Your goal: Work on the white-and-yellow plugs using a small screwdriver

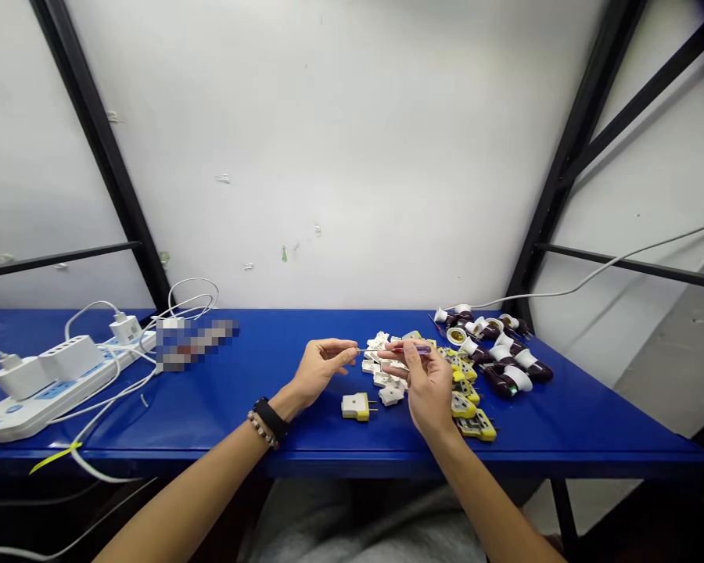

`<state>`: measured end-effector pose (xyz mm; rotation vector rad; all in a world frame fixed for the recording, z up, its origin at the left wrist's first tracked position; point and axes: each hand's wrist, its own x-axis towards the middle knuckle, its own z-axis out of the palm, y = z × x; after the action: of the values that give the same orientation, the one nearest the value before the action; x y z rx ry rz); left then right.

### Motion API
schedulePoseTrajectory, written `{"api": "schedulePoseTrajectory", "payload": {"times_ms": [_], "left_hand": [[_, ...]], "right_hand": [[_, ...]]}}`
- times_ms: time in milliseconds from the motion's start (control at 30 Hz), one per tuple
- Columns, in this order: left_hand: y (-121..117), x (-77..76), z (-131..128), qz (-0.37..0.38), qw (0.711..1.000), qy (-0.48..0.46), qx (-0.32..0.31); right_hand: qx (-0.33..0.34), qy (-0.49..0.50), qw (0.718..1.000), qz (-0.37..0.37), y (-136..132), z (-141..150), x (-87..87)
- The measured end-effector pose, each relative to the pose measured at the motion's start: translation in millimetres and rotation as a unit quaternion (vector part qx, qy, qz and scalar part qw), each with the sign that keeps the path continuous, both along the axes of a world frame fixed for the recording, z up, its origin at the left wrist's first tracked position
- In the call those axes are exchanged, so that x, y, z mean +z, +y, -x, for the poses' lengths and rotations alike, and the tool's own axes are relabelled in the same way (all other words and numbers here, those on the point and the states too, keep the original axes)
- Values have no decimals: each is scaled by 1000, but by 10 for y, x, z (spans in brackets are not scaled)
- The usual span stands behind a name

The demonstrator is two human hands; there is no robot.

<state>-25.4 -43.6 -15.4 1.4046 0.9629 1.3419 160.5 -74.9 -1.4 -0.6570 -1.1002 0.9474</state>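
One screwdriver (424,349), handle in fingers of right hand (430,387), tip between fingers of left hand (320,369); one lone plug (355,407) nearby.

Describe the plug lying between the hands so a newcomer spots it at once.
On the blue table, look near the front between the left hand and the right hand. There lies a white plug with a yellow end, prongs pointing right. Unlike the clustered white pieces and yellow pieces, it lies by itself.
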Motion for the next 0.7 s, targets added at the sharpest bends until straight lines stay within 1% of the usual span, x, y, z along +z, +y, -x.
{"api": "schedulePoseTrajectory", "payload": {"times_ms": [167,367,600,700], "left_hand": [[8,-3,38,-1,1000,-14,-4],[8,12,42,-10,1000,7,1],[-32,17,64,-81,990,116,-4],[-88,56,79,-97,979,174,-29]], "right_hand": [[-24,8,1000,-12,9,1,0],[-10,4,1000,-5,4,2,20],[9,-17,1000,10,12,-30,64],[27,-52,998,13,6,-59,111]]}}
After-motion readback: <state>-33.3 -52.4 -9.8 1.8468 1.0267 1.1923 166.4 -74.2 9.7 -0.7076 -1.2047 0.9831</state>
